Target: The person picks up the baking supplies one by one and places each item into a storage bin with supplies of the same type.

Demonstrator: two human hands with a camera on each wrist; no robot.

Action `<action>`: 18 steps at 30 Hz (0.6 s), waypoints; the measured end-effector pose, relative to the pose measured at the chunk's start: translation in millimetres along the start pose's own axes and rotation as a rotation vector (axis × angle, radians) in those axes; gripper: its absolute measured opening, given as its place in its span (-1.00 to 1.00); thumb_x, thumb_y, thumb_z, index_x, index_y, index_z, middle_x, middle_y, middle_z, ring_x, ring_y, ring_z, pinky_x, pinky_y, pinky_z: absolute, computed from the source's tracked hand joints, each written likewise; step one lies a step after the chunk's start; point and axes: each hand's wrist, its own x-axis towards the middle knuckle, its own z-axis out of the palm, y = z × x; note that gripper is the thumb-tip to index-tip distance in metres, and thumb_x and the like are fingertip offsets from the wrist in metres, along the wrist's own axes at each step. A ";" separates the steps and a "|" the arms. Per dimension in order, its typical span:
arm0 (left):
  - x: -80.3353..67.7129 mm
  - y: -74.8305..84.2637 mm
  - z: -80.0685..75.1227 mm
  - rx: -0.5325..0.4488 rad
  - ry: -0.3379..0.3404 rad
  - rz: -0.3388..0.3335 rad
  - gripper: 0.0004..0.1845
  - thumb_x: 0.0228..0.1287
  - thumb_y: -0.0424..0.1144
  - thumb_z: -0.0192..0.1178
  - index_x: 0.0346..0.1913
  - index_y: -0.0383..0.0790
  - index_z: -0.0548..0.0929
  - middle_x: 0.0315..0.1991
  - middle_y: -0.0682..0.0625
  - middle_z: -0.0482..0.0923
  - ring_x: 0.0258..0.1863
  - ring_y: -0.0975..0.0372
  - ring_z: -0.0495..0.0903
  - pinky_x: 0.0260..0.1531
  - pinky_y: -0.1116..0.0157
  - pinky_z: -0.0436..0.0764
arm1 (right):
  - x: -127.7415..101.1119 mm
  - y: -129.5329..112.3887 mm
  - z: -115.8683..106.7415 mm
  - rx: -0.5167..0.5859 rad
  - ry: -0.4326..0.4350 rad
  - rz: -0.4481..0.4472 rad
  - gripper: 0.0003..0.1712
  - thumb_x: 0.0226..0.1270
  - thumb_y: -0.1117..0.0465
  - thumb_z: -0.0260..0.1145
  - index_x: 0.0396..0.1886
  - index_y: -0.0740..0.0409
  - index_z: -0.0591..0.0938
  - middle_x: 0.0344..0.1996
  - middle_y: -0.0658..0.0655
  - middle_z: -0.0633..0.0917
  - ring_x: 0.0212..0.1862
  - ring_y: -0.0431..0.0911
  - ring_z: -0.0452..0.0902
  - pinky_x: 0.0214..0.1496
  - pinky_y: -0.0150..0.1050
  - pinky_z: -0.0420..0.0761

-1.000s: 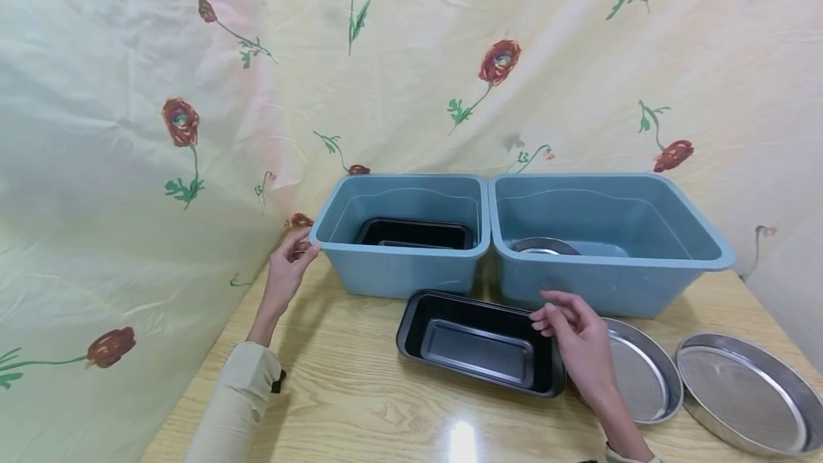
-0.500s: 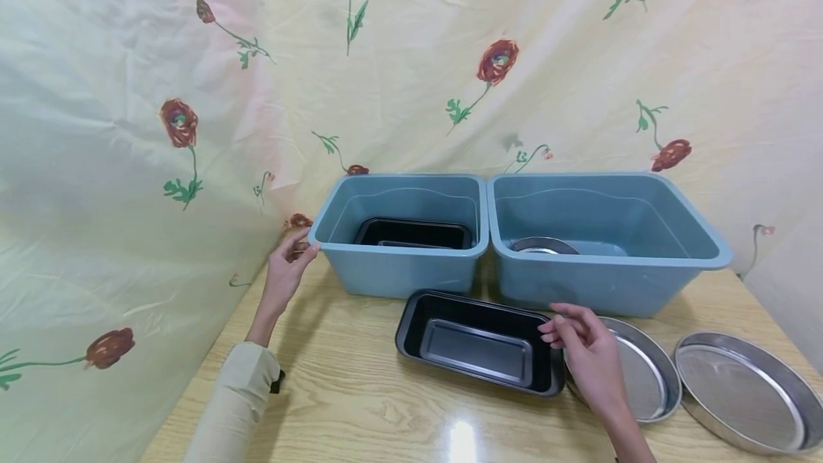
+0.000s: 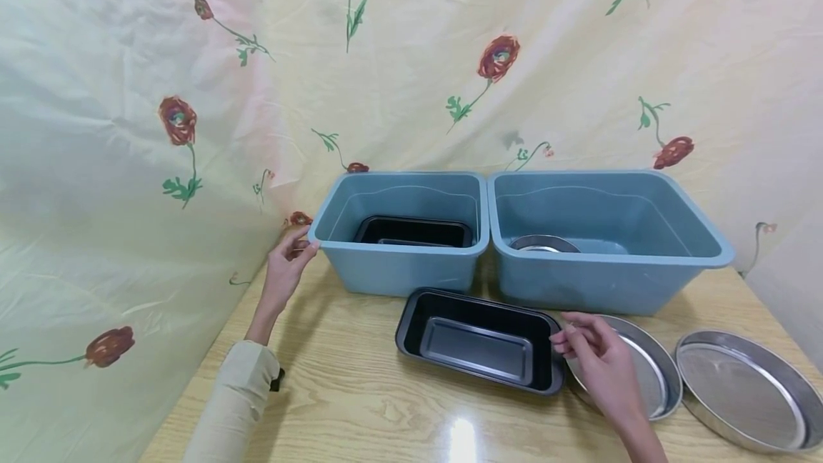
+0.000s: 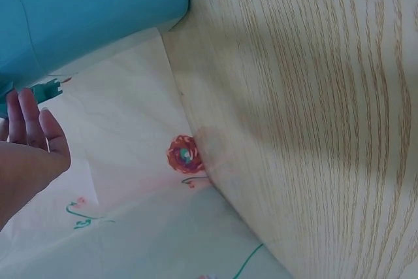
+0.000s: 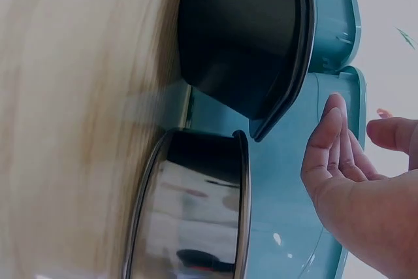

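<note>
My left hand (image 3: 286, 270) holds the left front corner of a blue plastic bin (image 3: 398, 269), thumb and fingers at its rim. The left wrist view shows those fingertips on the rim. Over the right end of a dark rectangular loaf pan (image 3: 476, 349) hovers my right hand (image 3: 604, 370), its fingers loosely bent and gripping nothing. The right wrist view has this hand apart from the loaf pan (image 5: 241, 24) and from a round silver cake pan (image 5: 196, 213). That cake pan (image 3: 652, 370) is partly hidden behind the hand in the head view.
Another dark loaf pan (image 3: 414, 232) lies inside the left bin. A second blue bin (image 3: 591, 284) stands beside it, with a small round silver pan (image 3: 543, 244) inside. A larger round pan (image 3: 746, 391) sits at the table's right. Flowered cloth (image 3: 398, 91) hangs behind.
My right hand has drawn back a little to the right and toward me, from over the loaf pan to near its right end. The left hand stays at the bin's corner.
</note>
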 end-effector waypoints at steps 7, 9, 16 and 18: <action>4.7 -13.8 -0.2 0.017 0.012 0.040 -0.49 0.50 -0.25 0.27 0.42 -0.33 0.51 -0.03 -0.11 0.60 -0.14 0.32 0.57 -0.07 0.39 0.53 | -5.0 0.1 -6.2 -0.032 -0.014 -0.007 -0.77 0.54 0.51 0.12 0.09 0.52 0.56 -0.40 0.09 0.77 -0.39 -0.23 0.70 -0.30 -0.45 0.64; 4.2 -14.4 -0.3 0.017 0.013 0.047 -0.49 0.50 -0.24 0.28 0.42 -0.31 0.52 -0.04 -0.11 0.59 -0.14 0.31 0.57 -0.07 0.38 0.52 | -7.0 0.4 -7.6 -0.042 -0.018 -0.004 -0.78 0.54 0.52 0.11 0.08 0.51 0.56 -0.40 0.11 0.77 -0.39 -0.23 0.70 -0.30 -0.44 0.64; 3.4 -12.0 -0.6 0.012 0.018 0.042 -0.49 0.50 -0.25 0.27 0.42 -0.33 0.52 -0.03 -0.13 0.60 -0.14 0.32 0.57 -0.08 0.40 0.53 | -13.1 5.3 -11.7 -0.049 -0.031 -0.012 -0.79 0.55 0.52 0.11 0.07 0.53 0.54 -0.41 0.13 0.75 -0.39 -0.24 0.69 -0.29 -0.45 0.65; 3.4 -11.6 -0.3 0.014 0.019 0.046 -0.50 0.50 -0.24 0.27 0.41 -0.33 0.52 -0.03 -0.17 0.60 -0.15 0.32 0.58 -0.09 0.39 0.54 | -14.9 6.4 -12.7 -0.053 -0.031 -0.010 -0.78 0.55 0.52 0.10 0.07 0.54 0.54 -0.41 0.12 0.75 -0.39 -0.24 0.68 -0.30 -0.45 0.64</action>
